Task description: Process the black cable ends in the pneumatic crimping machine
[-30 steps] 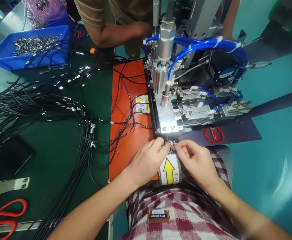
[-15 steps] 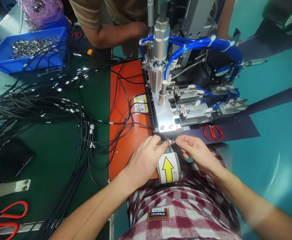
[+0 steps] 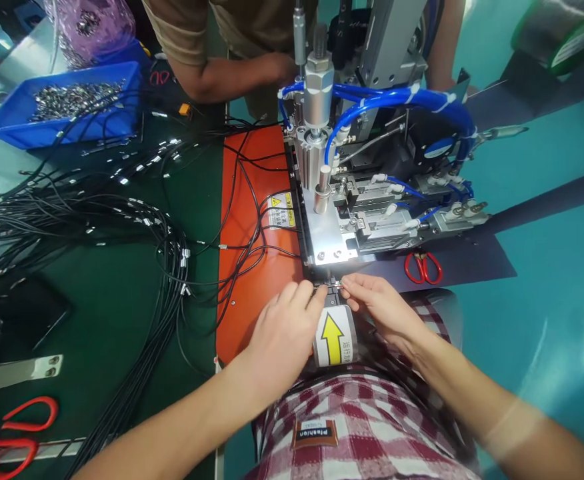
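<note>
At the front end of the machine's track, my left hand [image 3: 287, 327] has its fingers closed on the end of a thin black cable, which is mostly hidden under them. Facing it, my right hand [image 3: 379, 303] pinches the right end of a small shiny metal connector [image 3: 335, 285] between thumb and forefinger. That connector spans the short gap between both hands, over the track. Its exact shape is too small to make out. A label with a yellow arrow [image 3: 332, 337] lies just below my fingertips.
The metal press machine [image 3: 322, 227] with blue air hoses [image 3: 397, 100] stands right ahead. Black cables cross the orange plate [image 3: 252, 320]. Cable bundles [image 3: 172, 247], a blue bin [image 3: 12, 130] of metal parts and red scissors [image 3: 423, 268] lie around. Another person's arm [image 3: 237, 77] is behind.
My right hand has shifted slightly left and now pinches the metal connector near my left fingertips, its fingers more extended than before. My left hand stays by the track.
</note>
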`<state>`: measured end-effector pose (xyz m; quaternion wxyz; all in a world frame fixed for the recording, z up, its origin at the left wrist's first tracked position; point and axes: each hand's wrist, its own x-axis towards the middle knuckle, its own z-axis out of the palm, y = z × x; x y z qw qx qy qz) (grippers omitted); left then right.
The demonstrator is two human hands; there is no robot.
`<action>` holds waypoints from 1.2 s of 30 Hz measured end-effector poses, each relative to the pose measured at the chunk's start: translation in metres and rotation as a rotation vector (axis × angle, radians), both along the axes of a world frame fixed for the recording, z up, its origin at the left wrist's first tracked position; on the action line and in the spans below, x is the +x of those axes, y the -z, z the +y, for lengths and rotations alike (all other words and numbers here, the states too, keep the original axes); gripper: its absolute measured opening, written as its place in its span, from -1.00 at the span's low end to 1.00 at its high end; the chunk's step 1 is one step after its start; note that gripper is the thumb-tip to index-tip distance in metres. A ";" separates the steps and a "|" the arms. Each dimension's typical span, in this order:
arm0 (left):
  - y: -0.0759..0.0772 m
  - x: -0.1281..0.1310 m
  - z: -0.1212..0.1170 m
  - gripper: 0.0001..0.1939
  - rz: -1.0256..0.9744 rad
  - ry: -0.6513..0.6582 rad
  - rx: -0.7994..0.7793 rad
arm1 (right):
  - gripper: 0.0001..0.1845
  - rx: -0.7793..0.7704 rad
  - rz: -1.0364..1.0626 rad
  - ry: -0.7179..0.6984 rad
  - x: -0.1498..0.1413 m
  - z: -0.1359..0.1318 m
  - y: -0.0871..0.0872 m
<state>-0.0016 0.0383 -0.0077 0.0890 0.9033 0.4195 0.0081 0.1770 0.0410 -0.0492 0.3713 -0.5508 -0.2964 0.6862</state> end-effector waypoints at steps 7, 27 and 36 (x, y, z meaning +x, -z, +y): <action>0.016 0.015 -0.011 -0.64 -0.169 -0.167 -0.064 | -0.51 0.049 0.007 -0.008 -0.001 -0.001 0.001; 0.018 0.007 -0.047 -0.56 -0.190 -0.407 -0.022 | -0.55 0.080 0.061 0.067 -0.006 -0.006 0.009; 0.025 -0.024 -0.063 -0.53 -0.131 -0.595 0.047 | -0.54 0.057 0.075 0.060 -0.003 -0.006 0.013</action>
